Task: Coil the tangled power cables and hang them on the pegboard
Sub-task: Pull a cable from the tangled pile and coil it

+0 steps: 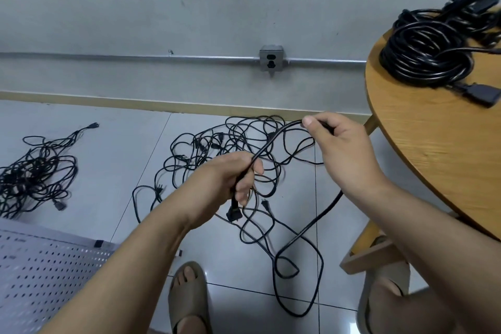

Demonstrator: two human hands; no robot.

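Black cable (271,141) arcs left hand (225,171) to right hand (344,149) — plug (232,211) dangling.

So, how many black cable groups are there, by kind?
Tangled black cable heaps on the tiled floor: 2
Coiled black cable bundle on the round wooden table: 1
Black cable held by left hand and right hand: 1
Total: 4

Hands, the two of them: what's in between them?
In the head view, a curved stretch of black cable runs from the left hand up to the right hand. Behind it, on the floor, lies a tangled cable pile.
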